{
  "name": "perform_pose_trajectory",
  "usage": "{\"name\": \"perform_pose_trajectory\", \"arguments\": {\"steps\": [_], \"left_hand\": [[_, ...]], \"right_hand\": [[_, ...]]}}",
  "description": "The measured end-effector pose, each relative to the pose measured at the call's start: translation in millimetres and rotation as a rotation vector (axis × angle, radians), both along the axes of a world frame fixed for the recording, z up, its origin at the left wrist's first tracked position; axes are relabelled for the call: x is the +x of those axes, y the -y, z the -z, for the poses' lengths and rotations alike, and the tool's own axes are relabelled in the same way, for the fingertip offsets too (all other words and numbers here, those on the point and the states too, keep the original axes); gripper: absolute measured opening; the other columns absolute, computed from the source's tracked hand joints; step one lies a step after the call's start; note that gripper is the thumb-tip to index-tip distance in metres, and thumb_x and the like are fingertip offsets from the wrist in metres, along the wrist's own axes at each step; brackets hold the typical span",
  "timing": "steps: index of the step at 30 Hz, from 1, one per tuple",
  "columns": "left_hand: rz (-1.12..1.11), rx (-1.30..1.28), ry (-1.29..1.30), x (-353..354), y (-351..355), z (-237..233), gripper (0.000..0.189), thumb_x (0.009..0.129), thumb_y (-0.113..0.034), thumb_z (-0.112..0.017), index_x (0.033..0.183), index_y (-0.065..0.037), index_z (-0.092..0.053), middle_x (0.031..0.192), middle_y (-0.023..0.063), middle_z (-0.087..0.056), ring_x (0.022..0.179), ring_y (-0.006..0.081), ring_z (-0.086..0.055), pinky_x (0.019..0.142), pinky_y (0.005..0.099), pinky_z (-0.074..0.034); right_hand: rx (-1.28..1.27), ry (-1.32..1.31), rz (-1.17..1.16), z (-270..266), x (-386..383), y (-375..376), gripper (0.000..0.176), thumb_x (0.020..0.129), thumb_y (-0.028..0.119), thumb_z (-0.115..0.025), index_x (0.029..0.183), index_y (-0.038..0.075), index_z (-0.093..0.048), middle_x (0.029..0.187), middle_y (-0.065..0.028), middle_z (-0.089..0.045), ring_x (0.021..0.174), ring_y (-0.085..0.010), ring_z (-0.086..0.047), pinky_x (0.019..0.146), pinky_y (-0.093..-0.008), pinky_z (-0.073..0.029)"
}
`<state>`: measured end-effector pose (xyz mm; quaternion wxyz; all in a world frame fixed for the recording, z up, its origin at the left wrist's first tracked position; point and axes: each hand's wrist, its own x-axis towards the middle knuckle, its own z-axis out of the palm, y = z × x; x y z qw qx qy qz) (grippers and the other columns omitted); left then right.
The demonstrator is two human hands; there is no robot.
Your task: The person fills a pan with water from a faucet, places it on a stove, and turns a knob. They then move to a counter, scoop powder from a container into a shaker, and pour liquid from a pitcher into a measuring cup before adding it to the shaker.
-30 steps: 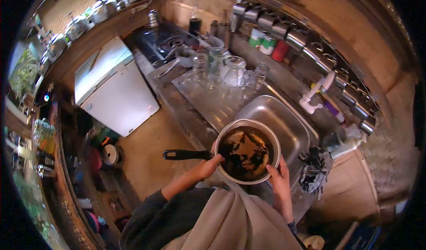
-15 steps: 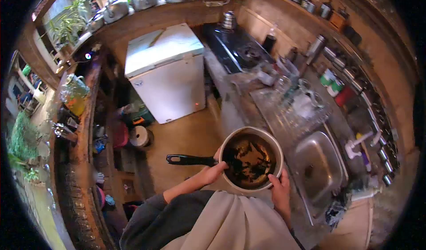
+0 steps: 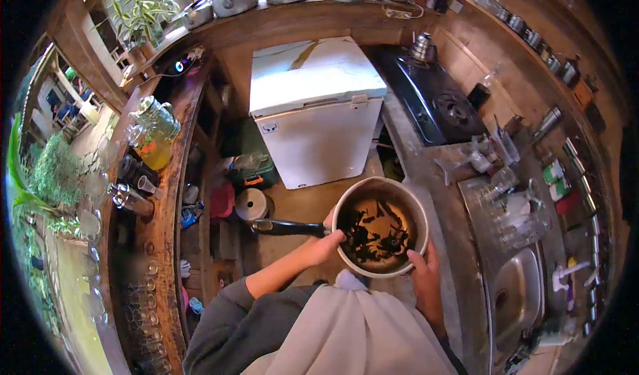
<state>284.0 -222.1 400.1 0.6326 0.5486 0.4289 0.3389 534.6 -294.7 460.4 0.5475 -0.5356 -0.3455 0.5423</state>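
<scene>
A light-rimmed saucepan [image 3: 381, 268] is held level in front of the body, with dark leafy bits in brownish liquid [image 3: 376, 232] inside. Its black handle [image 3: 289, 228] points left. My left hand [image 3: 324, 247] grips the pan's left side beside the handle joint, thumb on the rim. On the lower right side my right hand [image 3: 426, 275] closes round the rim, thumb on top. The fingers under the pan are hidden.
A white chest freezer [image 3: 319, 142] stands ahead. To the right are a black gas stove [image 3: 432, 102] with a kettle [image 3: 423, 47], glassware [image 3: 522, 215] and a steel sink [image 3: 518, 295]. A wooden counter [image 3: 176, 135] with a yellow drink jar [image 3: 154, 150] runs along the left.
The view has turned left, so the freezer, stove and sink appear further right. Both hands still hold the pan, which stays nearly in place before the body.
</scene>
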Motion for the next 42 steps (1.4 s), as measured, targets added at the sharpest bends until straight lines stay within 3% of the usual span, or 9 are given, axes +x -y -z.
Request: {"name": "perform_pose_trajectory", "arguments": {"steps": [2,4,12,20,22,27,29,35,42], "left_hand": [[0.011,-0.332,-0.086,-10,-20,-1,0.056,0.073,-0.013,-0.046,0.127,-0.001,-0.034,0.111,0.0106,-0.047,0.105,0.0216,-0.042,0.091,0.0303,-0.035],[-0.05,0.027,-0.01,-13,-40,-13,0.055,0.076,-0.018,-0.046,0.128,-0.004,-0.032,0.107,0.0068,-0.047,0.097,0.0163,-0.042,0.085,0.0289,-0.038],[-0.092,0.028,0.033,2,-145,-8,0.051,0.076,-0.016,-0.047,0.124,-0.004,-0.036,0.098,0.0051,-0.049,0.09,0.0141,-0.043,0.08,0.0282,-0.039],[-0.121,0.313,0.084,59,-247,-44,0.062,0.063,-0.013,-0.048,0.122,0.002,-0.038,0.112,0.0171,-0.047,0.104,0.0268,-0.041,0.094,0.0356,-0.033],[-0.134,0.374,-0.194,66,-268,-41,0.062,0.064,-0.015,-0.049,0.122,0.003,-0.037,0.121,0.0186,-0.04,0.106,0.0285,-0.035,0.097,0.0381,-0.028],[-0.03,0.504,-0.164,101,-334,-32,0.069,0.067,-0.014,-0.048,0.131,0.0,-0.028,0.121,0.0169,-0.038,0.107,0.0273,-0.033,0.098,0.0392,-0.026],[-0.072,0.273,0.21,120,-360,-20,0.072,0.068,-0.007,-0.047,0.135,-0.004,-0.021,0.117,0.0146,-0.039,0.104,0.0234,-0.038,0.097,0.0366,-0.03],[-0.071,-0.093,0.285,168,-433,-11,0.066,0.072,-0.002,-0.051,0.132,-0.006,-0.023,0.111,0.0123,-0.043,0.105,0.0205,-0.045,0.093,0.0325,-0.037],[0.308,0.05,0.235,225,-544,-3,0.054,0.082,-0.012,-0.056,0.128,-0.005,-0.029,0.115,0.011,-0.045,0.109,0.0188,-0.043,0.094,0.0314,-0.035]], "right_hand": [[0.083,-0.05,-0.016,-4,-13,-26,0.05,0.08,0.006,-0.055,0.129,0.002,-0.041,0.115,-0.0084,-0.053,0.102,-0.0165,-0.052,0.088,-0.0283,-0.043],[0.103,-0.031,-0.07,3,-14,-52,0.049,0.081,0.005,-0.055,0.128,0.001,-0.041,0.116,-0.0085,-0.052,0.104,-0.0164,-0.051,0.09,-0.0283,-0.042],[0.059,-0.049,-0.102,6,5,-162,0.051,0.082,0.005,-0.055,0.13,0.0,-0.039,0.121,-0.0101,-0.05,0.109,-0.0174,-0.049,0.093,-0.0296,-0.04],[0.133,0.157,-0.142,4,62,-263,0.053,0.084,0.004,-0.051,0.134,0.001,-0.033,0.125,-0.0106,-0.047,0.109,-0.0171,-0.05,0.091,-0.029,-0.043],[0.13,0.163,-0.122,5,72,-280,0.052,0.085,0.004,-0.051,0.134,0.001,-0.033,0.125,-0.0105,-0.047,0.109,-0.0169,-0.049,0.093,-0.0287,-0.042],[0.14,0.106,-0.035,12,90,-318,0.048,0.086,0.006,-0.053,0.131,0.0,-0.038,0.12,-0.0098,-0.051,0.107,-0.0147,-0.049,0.094,-0.0275,-0.038],[0.127,0.121,0.062,15,91,-330,0.046,0.085,0.007,-0.054,0.128,0.0,-0.04,0.118,-0.0096,-0.052,0.106,-0.0154,-0.049,0.094,-0.0282,-0.038],[-0.017,0.155,0.376,25,96,-366,0.046,0.085,0.009,-0.056,0.127,0.0,-0.042,0.116,-0.0086,-0.053,0.103,-0.0155,-0.051,0.091,-0.0284,-0.04],[0.05,0.347,0.68,61,113,-424,0.054,0.086,0.011,-0.055,0.135,0.002,-0.034,0.117,-0.0093,-0.052,0.101,-0.0155,-0.053,0.085,-0.0288,-0.044]]}}
